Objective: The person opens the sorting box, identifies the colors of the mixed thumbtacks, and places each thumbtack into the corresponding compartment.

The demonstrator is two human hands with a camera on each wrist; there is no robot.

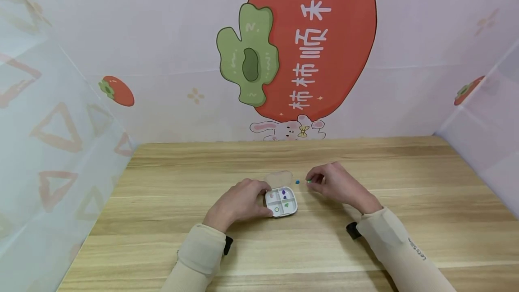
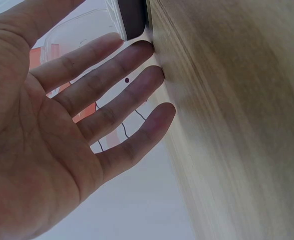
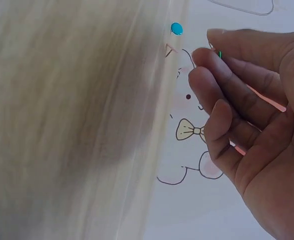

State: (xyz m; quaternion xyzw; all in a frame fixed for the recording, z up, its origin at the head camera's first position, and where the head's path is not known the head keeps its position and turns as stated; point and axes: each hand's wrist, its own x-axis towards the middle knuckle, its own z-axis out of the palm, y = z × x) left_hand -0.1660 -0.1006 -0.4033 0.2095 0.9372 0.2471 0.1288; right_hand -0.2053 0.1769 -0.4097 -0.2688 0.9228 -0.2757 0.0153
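Observation:
My left hand (image 1: 243, 199) holds a small white pill box (image 1: 295, 208) by its left side, thumb and index finger at two corners. In the left wrist view its other fingers (image 2: 129, 115) are nearly straight. Four compartments hold tiny purple, green and pale pieces, and the clear lid (image 1: 279, 178) lies open behind. To the right, my right hand (image 1: 335, 184) pinches a tiny green piece (image 3: 219, 54) between thumb and fingers; its shape is mostly hidden. Near those fingertips are a blue disc (image 3: 177, 28), apparently with a thin pin, and a small pinkish pointed piece (image 3: 170, 49).
The wood-grain table (image 1: 259, 256) extends around both hands. A pale printed backdrop (image 1: 170, 116) stands along its back edge and sides. Dark wrist straps (image 1: 353, 230) show below the sleeves.

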